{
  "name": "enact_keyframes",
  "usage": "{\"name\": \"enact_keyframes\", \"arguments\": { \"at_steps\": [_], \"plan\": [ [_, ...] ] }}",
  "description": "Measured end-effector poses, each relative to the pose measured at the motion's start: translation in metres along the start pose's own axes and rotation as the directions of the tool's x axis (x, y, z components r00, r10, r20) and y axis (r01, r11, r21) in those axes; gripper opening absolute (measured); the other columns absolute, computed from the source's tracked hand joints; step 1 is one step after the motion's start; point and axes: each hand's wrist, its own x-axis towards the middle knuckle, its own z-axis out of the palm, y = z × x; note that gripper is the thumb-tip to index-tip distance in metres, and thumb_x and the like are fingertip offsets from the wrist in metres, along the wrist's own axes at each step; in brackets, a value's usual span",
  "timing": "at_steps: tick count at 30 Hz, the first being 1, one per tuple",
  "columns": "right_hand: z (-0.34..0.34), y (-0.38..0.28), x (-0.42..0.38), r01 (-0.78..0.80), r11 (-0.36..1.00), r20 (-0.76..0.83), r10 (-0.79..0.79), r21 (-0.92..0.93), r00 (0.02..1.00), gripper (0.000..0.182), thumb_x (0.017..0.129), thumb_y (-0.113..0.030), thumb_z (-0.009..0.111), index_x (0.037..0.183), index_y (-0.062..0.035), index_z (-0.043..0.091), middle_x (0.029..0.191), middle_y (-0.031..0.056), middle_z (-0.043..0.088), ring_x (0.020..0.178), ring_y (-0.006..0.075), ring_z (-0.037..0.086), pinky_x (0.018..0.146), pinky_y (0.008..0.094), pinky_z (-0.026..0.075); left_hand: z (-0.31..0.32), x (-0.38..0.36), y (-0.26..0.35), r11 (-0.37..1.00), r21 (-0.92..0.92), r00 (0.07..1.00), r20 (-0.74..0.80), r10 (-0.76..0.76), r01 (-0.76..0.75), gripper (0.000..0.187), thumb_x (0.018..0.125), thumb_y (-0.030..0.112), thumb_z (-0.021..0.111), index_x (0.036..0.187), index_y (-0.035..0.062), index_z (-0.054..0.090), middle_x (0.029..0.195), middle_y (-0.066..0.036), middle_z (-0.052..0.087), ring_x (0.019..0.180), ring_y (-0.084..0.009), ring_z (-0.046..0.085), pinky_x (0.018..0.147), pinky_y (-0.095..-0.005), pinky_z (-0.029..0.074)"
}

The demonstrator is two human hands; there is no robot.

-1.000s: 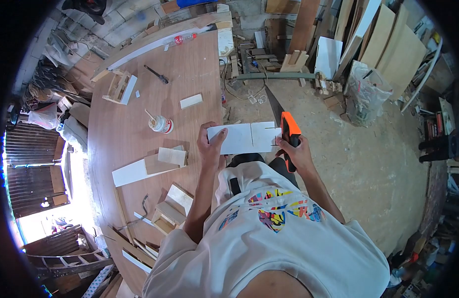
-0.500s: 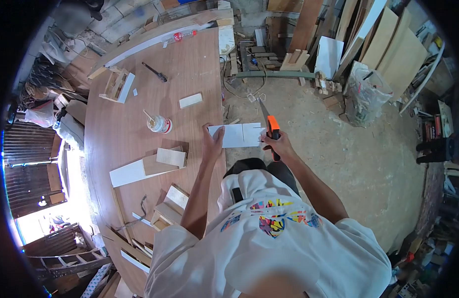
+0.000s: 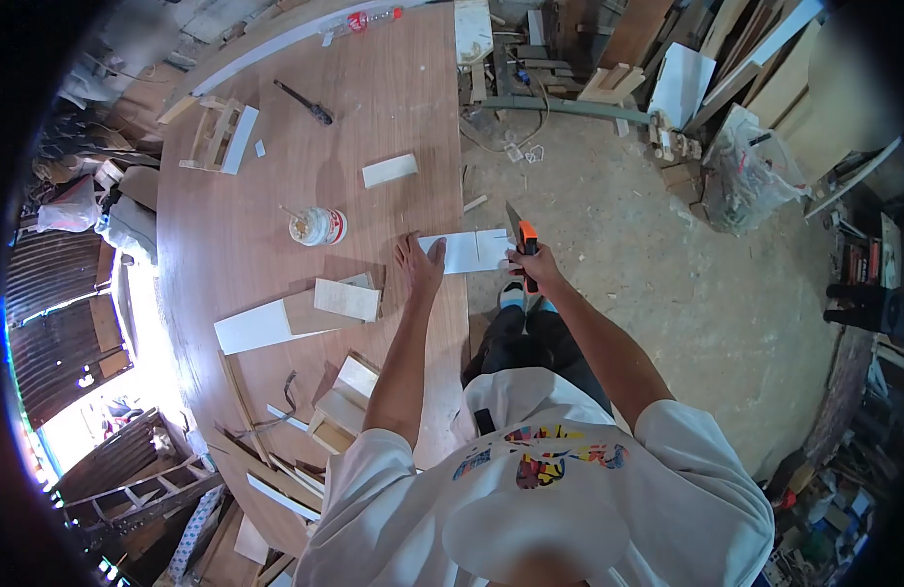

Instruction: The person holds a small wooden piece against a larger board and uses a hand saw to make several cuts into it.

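Note:
A white board (image 3: 467,251) with pencil-like lines across it lies over the table's right edge, its right end sticking out past the tabletop. My left hand (image 3: 420,264) holds its left end, thumb on the top face and fingers at the end on the table. In my right hand (image 3: 538,268) is a handsaw (image 3: 528,238), fingers wrapped round its orange and black handle. The short visible blade points away from me, right beside the board's overhanging end. On the table near my left hand lie a tub (image 3: 320,226) with a stick in it and a small white block (image 3: 389,170).
Joined wood pieces (image 3: 346,299) lie on the wooden table (image 3: 374,108) left of my forearm. A dark-handled tool (image 3: 305,103), a small wooden frame (image 3: 217,137) and a plastic bottle (image 3: 359,22) are farther back. A plastic bag (image 3: 750,176) stands on the floor by leaning boards.
My view has shifted, bringing my feet into sight. The board now rests farther onto the table, and my left hand has settled at its left end. The saw stays beside the right end.

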Motion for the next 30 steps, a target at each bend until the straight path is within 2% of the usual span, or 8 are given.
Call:
{"name": "enact_keyframes", "arguments": {
  "at_steps": [3, 5, 8, 16, 21, 25, 27, 30],
  "plan": [
    [0.001, 0.001, 0.001, 0.01, 1.0, -0.002, -0.01, 0.014, 1.0, 0.019, 0.082, -0.009, 0.073, 0.083, -0.0042, 0.054, 0.08, 0.0061, 0.062, 0.073, 0.0172, 0.065, 0.056, 0.0321, 0.059, -0.007, 0.01, 0.024, 0.998, 0.067, 1.0, -0.016, 0.021, -0.02, 0.04, 0.081, 0.025, 0.068, 0.111, 0.0035, 0.054, 0.113, -0.015, 0.051, 0.109, -0.0352, 0.045, 0.099, -0.0477, 0.031],
    [0.002, -0.002, -0.002, 0.008, 0.999, -0.021, -0.009, -0.039, 1.0, 0.019, 0.083, -0.011, 0.072, 0.085, -0.0025, 0.055, 0.081, 0.0059, 0.062, 0.072, 0.0164, 0.065, 0.056, 0.0313, 0.059, -0.002, 0.018, 0.031, 0.956, 0.131, 0.965, 0.009, 0.263, -0.262, 0.028, 0.081, 0.019, 0.065, 0.104, 0.004, 0.058, 0.113, -0.013, 0.051, 0.11, -0.0342, 0.045, 0.1, -0.0467, 0.031],
    [0.004, -0.01, -0.01, 0.025, 0.991, -0.038, -0.03, -0.132, 0.999, 0.021, 0.085, -0.014, 0.071, 0.088, 0.0008, 0.056, 0.081, 0.006, 0.062, 0.07, 0.0152, 0.064, 0.056, 0.0299, 0.059, 0.011, 0.022, 0.036, 0.963, 0.072, 0.956, 0.158, 0.246, -0.259, 0.022, 0.086, 0.02, 0.058, 0.101, 0.0039, 0.06, 0.113, -0.016, 0.051, 0.107, -0.034, 0.048, 0.096, -0.0485, 0.035],
    [-0.009, -0.024, -0.043, 0.073, 0.959, -0.09, -0.101, -0.275, 0.991, 0.027, 0.087, -0.022, 0.069, 0.093, 0.0, 0.053, 0.075, 0.0032, 0.057, 0.068, 0.0097, 0.06, 0.052, 0.0279, 0.055, 0.017, 0.023, 0.031, 0.935, 0.118, 0.936, 0.157, 0.315, -0.335, 0.018, 0.087, 0.02, 0.054, 0.094, 0.0037, 0.058, 0.097, -0.014, 0.054, 0.098, -0.0328, 0.05, 0.096, -0.0467, 0.035],
    [-0.007, -0.052, -0.089, 0.195, 0.801, -0.115, -0.311, -0.565, 0.943, 0.026, 0.085, -0.018, 0.067, 0.096, -0.0004, 0.051, 0.068, 0.0111, 0.056, 0.062, 0.0187, 0.057, 0.054, 0.0345, 0.044, 0.015, 0.023, 0.03, 0.933, 0.082, 0.927, 0.169, 0.334, -0.351, 0.016, 0.087, 0.018, 0.053, 0.093, 0.004, 0.058, 0.095, -0.014, 0.055, 0.096, -0.0323, 0.05, 0.096, -0.0462, 0.035],
    [0.013, -0.087, -0.147, 0.217, 0.89, -0.105, -0.28, -0.401, 0.954, 0.02, 0.085, -0.011, 0.063, 0.096, -0.0003, 0.05, 0.068, 0.0121, 0.055, 0.063, 0.0199, 0.057, 0.059, 0.0347, 0.045, 0.017, 0.023, 0.028, 0.911, 0.102, 0.908, 0.18, 0.377, -0.399, 0.015, 0.087, 0.016, 0.053, 0.093, 0.0041, 0.058, 0.095, -0.014, 0.055, 0.095, -0.0325, 0.05, 0.094, -0.0472, 0.035],
    [0.022, -0.093, -0.171, 0.383, 0.837, -0.032, -0.429, -0.391, 0.903, 0.017, 0.084, -0.006, 0.059, 0.096, -0.0002, 0.049, 0.069, 0.0127, 0.055, 0.063, 0.0201, 0.057, 0.059, 0.0335, 0.045, 0.017, 0.024, 0.029, 0.899, 0.117, 0.899, 0.189, 0.396, -0.421, 0.015, 0.087, 0.016, 0.052, 0.093, 0.0041, 0.058, 0.095, -0.014, 0.056, 0.095, -0.0327, 0.05, 0.094, -0.0478, 0.035],
    [0.038, -0.102, -0.2, 0.429, 0.829, 0.029, -0.449, -0.357, 0.893, 0.018, 0.083, -0.003, 0.057, 0.098, 0.0001, 0.048, 0.075, 0.0149, 0.057, 0.069, 0.0211, 0.06, 0.064, 0.0321, 0.046, 0.017, 0.024, 0.03, 0.908, 0.07, 0.904, 0.151, 0.4, -0.413, 0.017, 0.087, 0.017, 0.052, 0.096, 0.0039, 0.058, 0.096, -0.015, 0.055, 0.094, -0.0335, 0.051, 0.093, -0.0482, 0.036]
  ]
}}
